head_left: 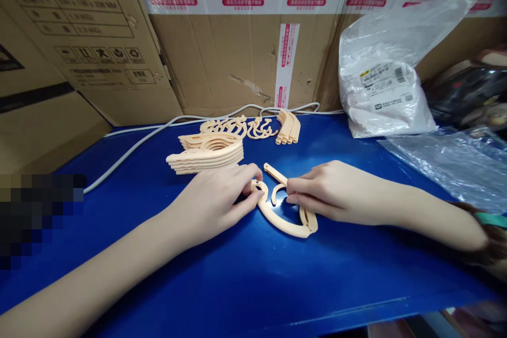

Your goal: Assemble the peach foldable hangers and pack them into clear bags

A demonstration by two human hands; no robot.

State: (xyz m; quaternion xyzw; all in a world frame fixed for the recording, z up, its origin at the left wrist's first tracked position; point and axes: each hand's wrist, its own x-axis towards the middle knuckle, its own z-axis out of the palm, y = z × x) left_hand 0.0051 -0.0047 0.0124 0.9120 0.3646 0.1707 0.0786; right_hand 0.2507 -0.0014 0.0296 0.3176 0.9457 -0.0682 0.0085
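Near the middle of the blue counter [222, 285], two bare hands were busy with cream plastic pieces that looked like parts of a folding clothes hanger. The left hand [222, 193] pinched one end of a curved hanger arm [281, 223] between thumb and forefinger; from there the arm bowed round to a folded corner just below the right hand. The right hand [332, 190] had its grip pressed together on a slim bar [274, 173], whose holed tip stuck out toward the left hand. A hook [274, 198] curled from under the same fingers, though whether they pinched it too could not be told.

Beyond the left hand sat a stack of curved arms [206, 161], with loose hooks [224, 125] and a bundle of curved slats [291, 125] farther back, near a white cable [134, 153].

Judging by the lie of the pieces, the step in hand was lining up or joining: the tip of the bar and the pinched end of the arm were near each other but apart. The next move seemed to call for a steady left pinch, while the right hand guided bar and hook without twisting the corner.
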